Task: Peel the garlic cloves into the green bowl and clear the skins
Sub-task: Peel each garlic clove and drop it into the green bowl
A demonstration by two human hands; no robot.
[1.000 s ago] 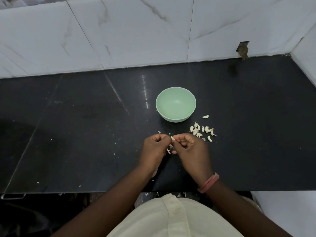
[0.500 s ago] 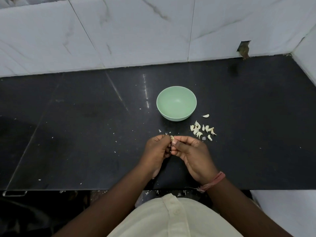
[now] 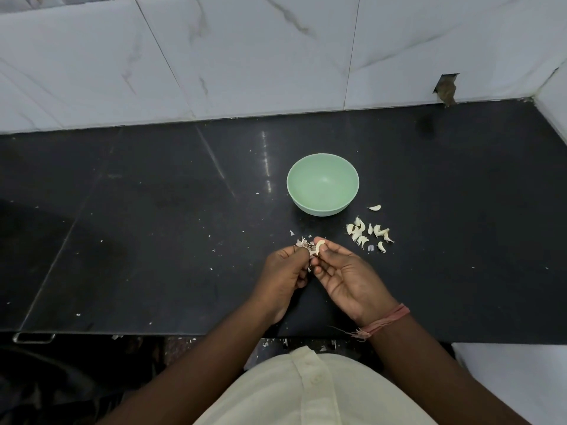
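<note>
Pale clove [image 3: 320, 246] was pinched in the right hand [image 3: 346, 276], its long axis pointing away from the person; the left hand [image 3: 285, 271] gripped torn skin [image 3: 302, 242]. The bowl [image 3: 322, 183] stood just beyond, nearer the right hand.

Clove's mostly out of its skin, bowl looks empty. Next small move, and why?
Probably pull the hands apart: the left hand grips the torn skin, while the right hand pinches the bared clove. Once the clove is free, the right hand's likely move is to drop it into the green bowl just ahead, which holds none yet. The unpeeled cloves wait to its right.
</note>
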